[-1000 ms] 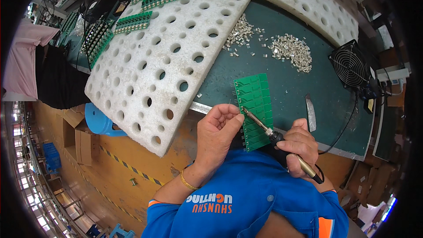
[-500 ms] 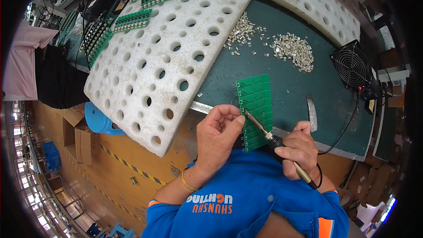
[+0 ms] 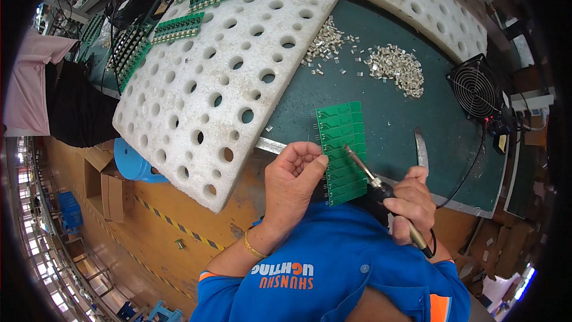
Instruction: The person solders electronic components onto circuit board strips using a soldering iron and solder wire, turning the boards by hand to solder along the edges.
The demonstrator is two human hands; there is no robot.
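Right hand (image 3: 411,203) closed around the handle of a soldering iron (image 3: 378,189). Left hand (image 3: 292,185) has thumb and finger pinched narrow on the left edge of a green circuit board (image 3: 342,125); fingers behind it hidden. Change: iron tip has come off the row of pins (image 3: 316,120) on that edge, now over the middle of the board; touching or just above, can't tell. Likely means the iron is between contacts, pin row left alone for now; left hand still at the edge. Board sits at the near edge of the bench (image 3: 387,119), lower end past it. Metal strip (image 3: 421,152) lies right of it. Farther out: heap of small silvery parts (image 3: 396,71), fan (image 3: 475,86) toward bench's right edge, holed foam sheet (image 3: 188,110) overhanging the near edge at left.
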